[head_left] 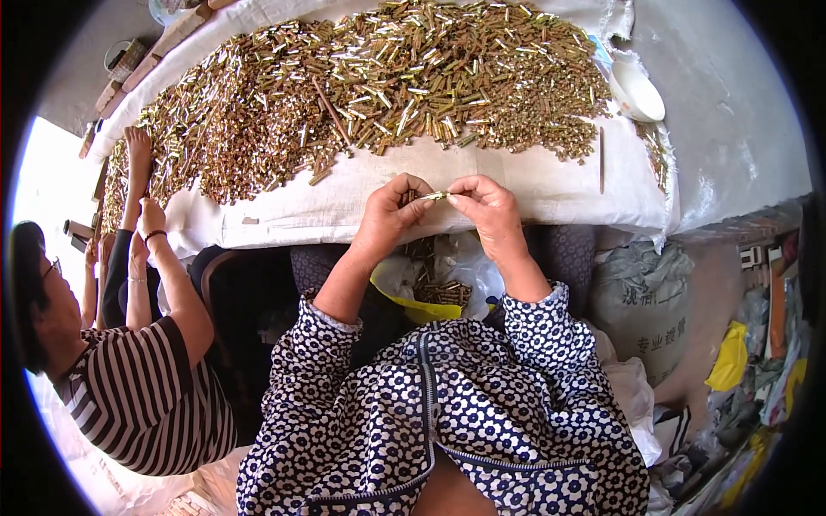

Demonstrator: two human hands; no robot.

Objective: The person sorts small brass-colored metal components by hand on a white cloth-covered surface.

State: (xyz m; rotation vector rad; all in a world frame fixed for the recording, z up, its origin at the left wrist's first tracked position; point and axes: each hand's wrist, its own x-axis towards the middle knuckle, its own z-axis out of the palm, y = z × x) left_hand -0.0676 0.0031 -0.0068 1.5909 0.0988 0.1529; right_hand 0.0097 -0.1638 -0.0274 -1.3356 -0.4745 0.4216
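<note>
My left hand (396,209) and my right hand (489,211) meet over the near edge of the cloth-covered table (413,168). Between their fingertips sits a small, shiny gold metal tube (437,196), pinched at its left end by the left hand and at its right end by the right. Whether it is one piece or two fitted together is too small to tell. Beyond my hands spreads a wide heap of gold metal pieces (447,69), longer tubes mixed with short ones. Below my hands, a yellow-edged plastic bag (417,310) holds similar tubes (443,295).
A co-worker in a striped shirt (146,387) sits at my left, hands at the table's edge. A thin brown stick (331,112) lies on the heap, and a dark rod (601,161) on the cloth. A white bowl (635,92) stands far right; a grey sack (641,301) is below.
</note>
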